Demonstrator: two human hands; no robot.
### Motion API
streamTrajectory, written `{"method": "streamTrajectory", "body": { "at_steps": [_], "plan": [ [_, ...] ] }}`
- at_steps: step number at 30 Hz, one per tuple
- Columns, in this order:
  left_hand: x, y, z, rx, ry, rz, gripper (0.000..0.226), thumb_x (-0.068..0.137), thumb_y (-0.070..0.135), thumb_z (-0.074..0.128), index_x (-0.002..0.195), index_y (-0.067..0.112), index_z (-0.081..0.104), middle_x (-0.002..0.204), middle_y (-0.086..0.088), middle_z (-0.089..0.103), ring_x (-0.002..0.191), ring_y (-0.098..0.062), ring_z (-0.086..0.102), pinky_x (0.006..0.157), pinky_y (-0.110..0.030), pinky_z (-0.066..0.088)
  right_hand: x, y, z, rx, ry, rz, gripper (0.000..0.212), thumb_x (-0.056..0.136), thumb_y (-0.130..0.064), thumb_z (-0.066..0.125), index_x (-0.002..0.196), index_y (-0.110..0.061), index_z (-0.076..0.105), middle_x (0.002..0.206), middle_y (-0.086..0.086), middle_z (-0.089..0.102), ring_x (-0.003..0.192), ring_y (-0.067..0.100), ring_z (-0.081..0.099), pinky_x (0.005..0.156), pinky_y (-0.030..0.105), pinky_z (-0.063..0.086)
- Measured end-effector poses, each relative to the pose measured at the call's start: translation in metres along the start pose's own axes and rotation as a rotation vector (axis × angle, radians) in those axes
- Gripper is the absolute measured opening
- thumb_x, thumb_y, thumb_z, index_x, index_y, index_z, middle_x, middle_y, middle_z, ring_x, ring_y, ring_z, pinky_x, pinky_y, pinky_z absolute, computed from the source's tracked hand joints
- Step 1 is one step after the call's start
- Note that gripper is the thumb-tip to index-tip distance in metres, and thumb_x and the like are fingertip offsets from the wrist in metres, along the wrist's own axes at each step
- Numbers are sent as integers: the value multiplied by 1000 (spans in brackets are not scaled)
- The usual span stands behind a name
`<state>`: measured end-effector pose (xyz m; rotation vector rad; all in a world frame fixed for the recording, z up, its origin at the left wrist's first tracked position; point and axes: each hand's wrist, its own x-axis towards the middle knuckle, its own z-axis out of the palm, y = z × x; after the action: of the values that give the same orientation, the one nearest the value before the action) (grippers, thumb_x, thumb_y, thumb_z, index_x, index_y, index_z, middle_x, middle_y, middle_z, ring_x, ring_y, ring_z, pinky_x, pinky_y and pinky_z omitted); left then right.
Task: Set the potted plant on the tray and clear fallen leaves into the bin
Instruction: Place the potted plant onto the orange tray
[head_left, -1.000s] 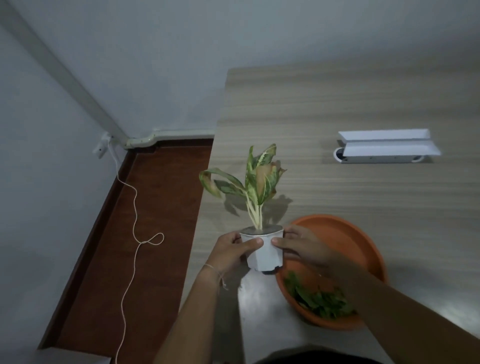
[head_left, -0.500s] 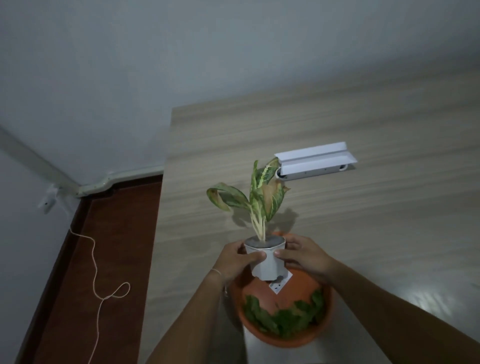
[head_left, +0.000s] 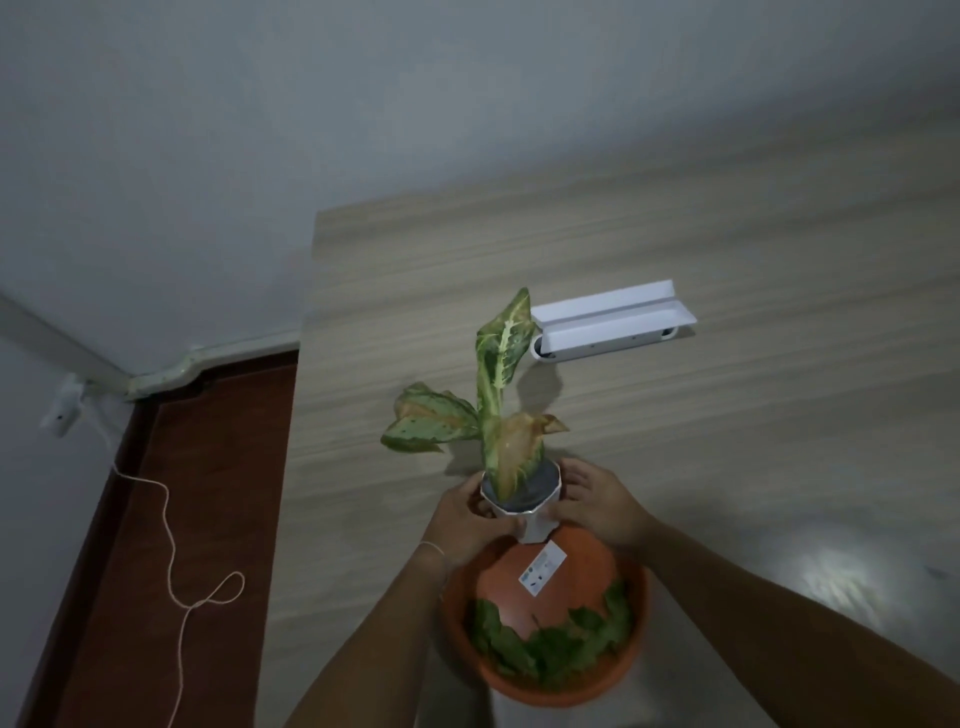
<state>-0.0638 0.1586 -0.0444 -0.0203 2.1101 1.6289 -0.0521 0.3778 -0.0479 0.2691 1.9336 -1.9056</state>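
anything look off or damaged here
The plant in the white pot has browned, curled leaves. Loose green leaves lie in the orange tray, beside a white sticker. Nothing spilled.

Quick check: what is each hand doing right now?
Left hand: closed on the white pot.
Right hand: closed on the same pot's other side.

Your left hand (head_left: 465, 519) and right hand (head_left: 597, 501) face each other, palms turned inward, fingers curled and closed around what they hold between them. Your left thumb lies across the near side, and your right fingers (head_left: 574, 475) spread along the far side. Both forearms reach forward from the lower edge and converge toward the wrists. A thin band circles your left wrist.
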Motion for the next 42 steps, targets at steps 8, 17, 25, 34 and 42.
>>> {"method": "streamTrajectory", "body": {
  "at_steps": [8, 17, 25, 34, 42],
  "plan": [
    [-2, -16, 7, 56, 65, 44, 78, 49, 41, 95, 120, 41, 61, 115, 4, 73, 107, -17, 69, 91, -39, 57, -11, 9, -6, -155, 29, -72, 60, 54, -33, 89, 109, -32, 66, 102, -21, 76, 95, -1, 71, 75, 9, 53],
    [-4, -14, 18, 327, 165, -10, 61, 54, 55, 81, 107, 32, 64, 110, 10, 70, 102, -7, 64, 95, -28, 53, -15, 16, -11, -215, 31, -206, 62, 68, -60, 78, 125, -48, 57, 131, -7, 65, 124, 16, 59, 110, 43, 45],
    [-24, -8, 9, 128, 150, -36, 49, 54, 26, 91, 97, 31, 68, 95, 5, 76, 96, -19, 70, 88, -37, 58, -25, 18, -9, -338, 62, -214, 67, 68, -45, 81, 119, -72, 46, 120, -40, 59, 122, 5, 58, 102, 21, 46],
    [-59, -22, -17, 784, -187, 2, 73, 61, 53, 78, 128, 36, 54, 119, 7, 68, 106, -12, 64, 93, -29, 53, -61, 34, -10, -897, -72, -255, 52, 69, -38, 79, 118, -25, 67, 116, -2, 68, 109, 17, 63, 94, 29, 49],
    [-62, -25, 3, 1128, -402, 67, 63, 72, 41, 72, 130, 27, 54, 125, -6, 55, 110, -26, 56, 94, -31, 45, -76, 50, 2, -1271, -310, -203, 60, 75, -43, 73, 127, -16, 60, 129, 10, 57, 120, 27, 52, 103, 36, 42]
  ]
}}
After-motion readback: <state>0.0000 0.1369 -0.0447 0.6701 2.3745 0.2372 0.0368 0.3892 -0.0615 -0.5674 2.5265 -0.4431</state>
